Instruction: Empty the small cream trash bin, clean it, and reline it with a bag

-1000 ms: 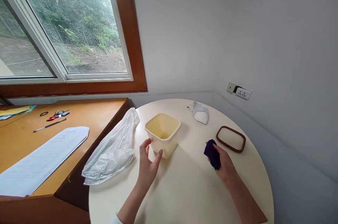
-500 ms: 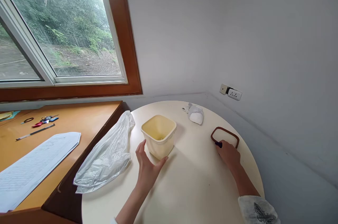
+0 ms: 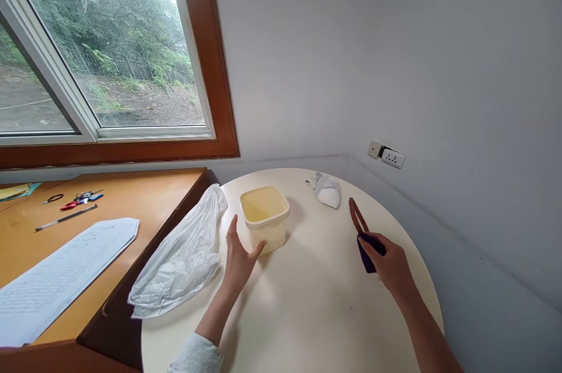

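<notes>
A pale yellow plastic tub [image 3: 271, 235] stands upright on the round table, its open top showing. My left hand [image 3: 237, 256] is at its near left side, thumb and fingers spread apart. The thumb tip overlaps the tub's front wall; whether it touches I cannot tell. Over the table's right side, my right hand [image 3: 389, 260] is closed on a dark purple, flat pouch-like thing [image 3: 367, 259]. From its far end a narrow brown loop [image 3: 357, 215] sticks out, seen nearly edge-on. My right fingers hide part of the dark piece.
A crumpled white plastic bag [image 3: 184, 262] lies left of the tub. Farther back sits a small clear bag with white contents [image 3: 328, 192]. The wooden desk [image 3: 149, 197] on the left bears papers [image 3: 74, 267], a pen [image 3: 65, 218] and keys [image 3: 83, 198].
My right hand has lifted and tilted the brown loop, so the dark piece now shows. The tub has turned slightly and stands a little farther back. My left hand has shifted slightly left.
</notes>
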{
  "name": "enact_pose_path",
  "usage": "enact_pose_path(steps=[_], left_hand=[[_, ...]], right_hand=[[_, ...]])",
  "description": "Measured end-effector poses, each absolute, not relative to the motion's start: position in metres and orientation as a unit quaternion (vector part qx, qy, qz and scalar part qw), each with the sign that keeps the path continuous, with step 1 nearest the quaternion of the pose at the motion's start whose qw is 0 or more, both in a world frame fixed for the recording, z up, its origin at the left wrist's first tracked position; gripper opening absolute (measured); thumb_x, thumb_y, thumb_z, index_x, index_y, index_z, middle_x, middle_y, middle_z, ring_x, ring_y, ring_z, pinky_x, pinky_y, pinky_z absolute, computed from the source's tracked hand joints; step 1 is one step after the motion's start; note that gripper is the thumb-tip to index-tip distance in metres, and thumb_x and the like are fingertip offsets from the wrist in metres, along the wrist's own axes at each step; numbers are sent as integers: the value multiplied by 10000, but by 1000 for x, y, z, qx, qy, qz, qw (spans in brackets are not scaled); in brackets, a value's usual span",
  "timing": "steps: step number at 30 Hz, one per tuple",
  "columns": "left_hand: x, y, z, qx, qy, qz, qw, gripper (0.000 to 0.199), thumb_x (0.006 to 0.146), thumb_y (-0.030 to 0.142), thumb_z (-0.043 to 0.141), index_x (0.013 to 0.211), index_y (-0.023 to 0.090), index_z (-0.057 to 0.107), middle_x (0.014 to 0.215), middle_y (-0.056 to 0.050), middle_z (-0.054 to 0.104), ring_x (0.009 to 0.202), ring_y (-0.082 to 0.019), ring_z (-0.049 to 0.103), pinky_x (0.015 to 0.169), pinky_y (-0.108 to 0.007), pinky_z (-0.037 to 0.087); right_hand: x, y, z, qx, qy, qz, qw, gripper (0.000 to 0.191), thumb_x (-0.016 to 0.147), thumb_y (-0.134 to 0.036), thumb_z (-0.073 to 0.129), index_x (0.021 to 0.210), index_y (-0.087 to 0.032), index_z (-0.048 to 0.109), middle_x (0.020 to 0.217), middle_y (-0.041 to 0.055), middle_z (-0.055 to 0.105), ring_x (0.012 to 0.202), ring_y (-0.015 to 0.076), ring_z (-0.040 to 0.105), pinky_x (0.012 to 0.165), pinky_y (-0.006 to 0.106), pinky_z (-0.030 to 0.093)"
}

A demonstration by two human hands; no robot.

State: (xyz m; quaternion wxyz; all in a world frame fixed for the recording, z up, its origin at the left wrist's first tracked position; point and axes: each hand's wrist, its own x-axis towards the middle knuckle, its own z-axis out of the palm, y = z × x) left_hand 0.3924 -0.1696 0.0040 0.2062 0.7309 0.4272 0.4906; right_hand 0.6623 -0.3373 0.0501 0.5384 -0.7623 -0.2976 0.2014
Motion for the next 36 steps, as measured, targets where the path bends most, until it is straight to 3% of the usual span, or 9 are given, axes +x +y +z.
enact_pose_path(steps=[3, 5, 9, 15, 19, 24, 30, 33, 36], left_hand=[[387, -181, 16, 695, 423, 547, 196, 834, 701, 334, 667, 1367, 248, 173, 1394, -120, 270, 1300, -289, 259, 1058, -487, 240], [385, -196, 25, 655, 415, 594, 213, 645, 746, 307, 626, 1302, 227, 308, 1311, -113, 376, 1267, -264, 322, 1063, -453, 246], [390, -231, 39, 641, 361, 562, 378, 309, 837, 331, 505, 1124, 216, 508, 1178, -96, 508, 1147, -238, 461, 996, -400, 344], [412, -251, 32, 454, 273, 405, 745, 557, 809, 526, 475, 1318, 340, 346, 1434, -45, 285, 1315, -269, 243, 1034, -446, 235], [419, -251, 18, 314, 184, 322, 874, 656, 750, 652, 442, 1328, 365, 320, 1377, -64, 362, 1291, -293, 275, 993, -482, 254], [418, -250, 17, 233, 88, 268, 931, 561, 803, 589, 417, 1285, 301, 415, 1215, -104, 496, 1159, -308, 427, 915, -491, 331], [416, -248, 21, 215, 81, 314, 921, 606, 783, 439, 514, 1341, 344, 300, 1150, -108, 524, 1041, -315, 522, 876, -487, 335], [415, -247, 20, 216, 83, 305, 924, 662, 772, 471, 509, 1364, 346, 240, 1118, -106, 540, 987, -312, 558, 869, -460, 332], [413, -247, 18, 212, 79, 283, 932, 696, 767, 510, 494, 1377, 332, 208, 1107, -102, 546, 971, -310, 572, 872, -436, 324]], right_hand=[[645, -346, 72, -724, -326, 252, 553, 395, 645, -503, 636, 903, -204, 641, 634, 12, 588, 519, 146, 475, 383, 235, 338], [631, -351, 83, -699, -354, 279, 554, 393, 649, -496, 635, 897, -191, 642, 602, -1, 565, 497, 131, 459, 381, 226, 335], [598, -359, 85, -661, -439, 289, 535, 305, 676, -449, 623, 849, -200, 661, 661, 3, 610, 569, 137, 514, 483, 223, 409], [555, -362, 65, -604, -581, 314, 446, 162, 692, -268, 606, 830, -227, 679, 763, 2, 678, 682, 156, 593, 643, 212, 454], [545, -361, 60, -578, -630, 345, 388, 231, 674, -153, 565, 867, -226, 668, 744, -5, 680, 651, 141, 590, 634, 193, 446], [543, -360, 60, -560, -648, 376, 354, 268, 679, -139, 560, 906, -236, 665, 838, 4, 692, 750, 160, 607, 701, 207, 447], [542, -360, 59, -596, -582, 429, 351, 205, 699, -266, 615, 886, -258, 700, 872, 19, 683, 857, 212, 585, 787, 291, 446], [551, -352, 59, -575, -543, 472, 390, 246, 759, -370, 570, 917, -224, 689, 847, 36, 666, 818, 200, 588, 743, 285, 459], [564, -336, 57, -586, -473, 443, 486, 280, 771, -440, 551, 838, -185, 646, 724, 12, 609, 699, 158, 553, 651, 248, 448]])
